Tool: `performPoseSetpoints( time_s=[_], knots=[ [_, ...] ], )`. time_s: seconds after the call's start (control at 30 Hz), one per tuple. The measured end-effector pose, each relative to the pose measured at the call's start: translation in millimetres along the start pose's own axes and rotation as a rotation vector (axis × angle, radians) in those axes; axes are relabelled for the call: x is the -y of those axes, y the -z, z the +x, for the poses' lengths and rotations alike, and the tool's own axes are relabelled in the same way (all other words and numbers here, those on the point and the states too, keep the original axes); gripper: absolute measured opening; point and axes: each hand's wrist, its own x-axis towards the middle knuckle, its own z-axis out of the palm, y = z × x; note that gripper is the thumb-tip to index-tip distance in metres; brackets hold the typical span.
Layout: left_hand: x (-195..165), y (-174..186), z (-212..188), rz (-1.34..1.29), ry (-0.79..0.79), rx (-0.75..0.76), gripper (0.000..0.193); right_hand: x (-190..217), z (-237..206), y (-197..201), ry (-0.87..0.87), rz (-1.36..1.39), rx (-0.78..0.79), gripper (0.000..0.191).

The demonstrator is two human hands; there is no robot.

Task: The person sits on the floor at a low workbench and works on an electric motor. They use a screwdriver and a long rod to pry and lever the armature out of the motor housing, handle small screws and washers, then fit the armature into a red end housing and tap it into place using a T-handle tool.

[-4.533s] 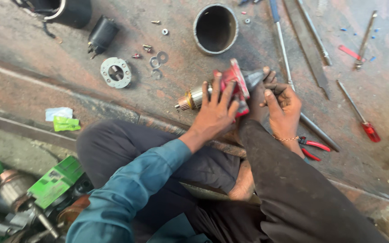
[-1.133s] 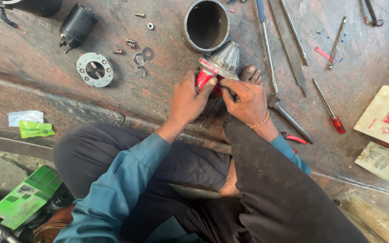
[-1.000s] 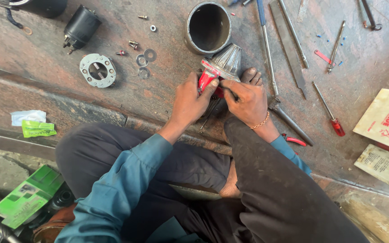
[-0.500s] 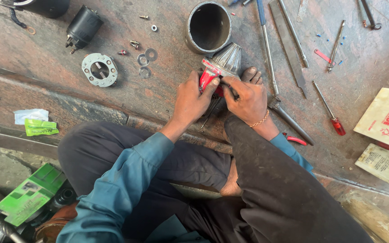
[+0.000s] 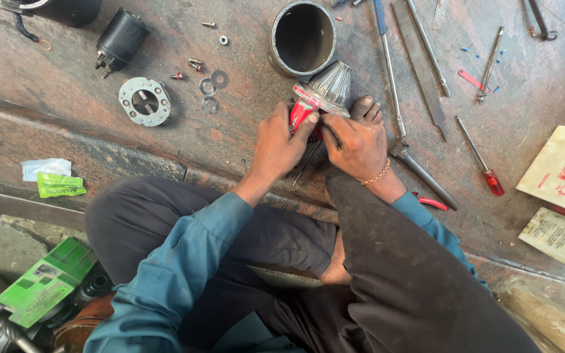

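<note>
Your left hand [image 5: 279, 140] and right hand [image 5: 359, 144] both grip the red tool [image 5: 303, 112] on the metal cone [image 5: 331, 85]; a slip could nick your toes [image 5: 365, 108].

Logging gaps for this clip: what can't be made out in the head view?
- Lower end of the red part: covered by the left hand and right hand.
- Grey metal cone: its base is hidden behind the red part.
- Pliers: mostly under the right sleeve.
- Black drum: cut by the top edge.
</note>
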Motion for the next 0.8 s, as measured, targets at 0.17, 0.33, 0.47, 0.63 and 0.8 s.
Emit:
performPoseSetpoints(
  time_s=[0.17, 0.33, 0.47, 0.63, 0.8],
  knots=[
    [-1.5, 0.6, 0.2, -0.019, -0.022, -0.006, 0.043, -1.7, -0.9, -2.5, 0.008, 0.025, 0.001, 0.016],
    [-1.6, 0.7, -0.8, -0.028, -0.030, -0.005, 0.044, -2.1, -2.3, -3.2, -0.012, 0.043, -0.004, 0.016],
    [-0.2, -0.5, -0.1, -0.013, -0.043, -0.008, 0.044, -2.8, -3.1, -3.7, -0.031, 0.027, 0.014, 0.015],
    [1.5, -2.0, 0.0, -0.004, -0.068, -0.019, 0.045, -1.7, -1.4, -4.2, -0.004, -0.013, -0.015, 0.014],
    [1.7, -2.9, -0.4, 0.006, -0.038, -0.006, 0.046, 1.7, 0.7, -0.9, -0.048, -0.074, 0.047, 0.012]
  ],
)
